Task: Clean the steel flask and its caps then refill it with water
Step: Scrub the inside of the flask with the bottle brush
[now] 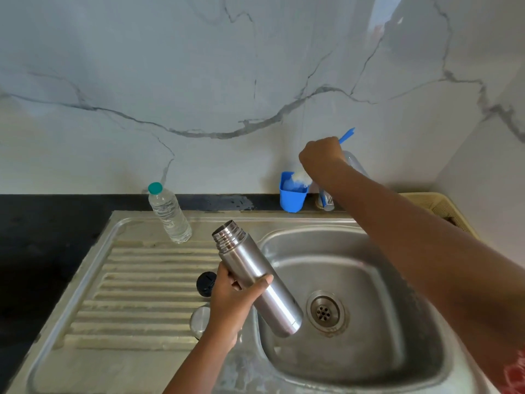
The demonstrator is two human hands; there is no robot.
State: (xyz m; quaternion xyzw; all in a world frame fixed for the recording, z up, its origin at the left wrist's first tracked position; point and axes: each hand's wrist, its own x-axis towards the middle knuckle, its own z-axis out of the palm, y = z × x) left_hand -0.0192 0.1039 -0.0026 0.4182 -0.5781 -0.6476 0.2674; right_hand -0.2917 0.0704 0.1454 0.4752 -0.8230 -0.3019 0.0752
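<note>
Left hand [235,300] grips the open flask [255,277], tilted over the sink's [369,351] left rim. Right hand [322,155] clasps a brush [346,135], seemingly, above the blue cup [292,197] at the back edge. Caps [206,283] lie on the drainboard.

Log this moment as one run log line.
left hand: holds open flask tilted over sink | right hand: grips brush at blue cup | caps: on drainboard

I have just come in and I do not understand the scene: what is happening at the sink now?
A person is washing a steel flask. The left hand holds the open flask tilted over the sink. The right hand holds a blue-handled brush at the blue cup. A black cap and a steel cap lie on the drainboard, a water bottle behind them.
</note>
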